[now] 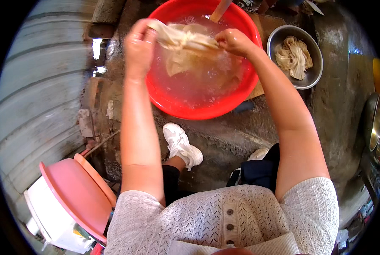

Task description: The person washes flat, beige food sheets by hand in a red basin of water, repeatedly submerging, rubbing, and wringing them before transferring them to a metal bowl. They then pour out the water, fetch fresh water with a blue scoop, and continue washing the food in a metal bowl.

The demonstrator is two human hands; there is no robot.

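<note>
A wet, cream-coloured cloth (186, 37) is stretched between my two hands above a red plastic basin (205, 113) of cloudy water. My left hand (140, 44) grips its left end near the basin's rim. The other end is pinched in my right hand (236, 41), over the right part of the water. More pale cloth (178, 62) lies in the water below. A brown stick (221, 10) reaches into the basin at the far side. To the right, a metal bowl (318, 68) holds crumpled beige cloth (294, 57).
Pink and white tubs (78, 191) stand at the lower left beside a corrugated wall (43, 79). Cardboard (256, 91) lies partly beneath the basin. My white shoe (180, 145) rests on the wet floor. Metal pans (375, 122) are at the far right, and a blade-like object (314, 8) lies at the top right.
</note>
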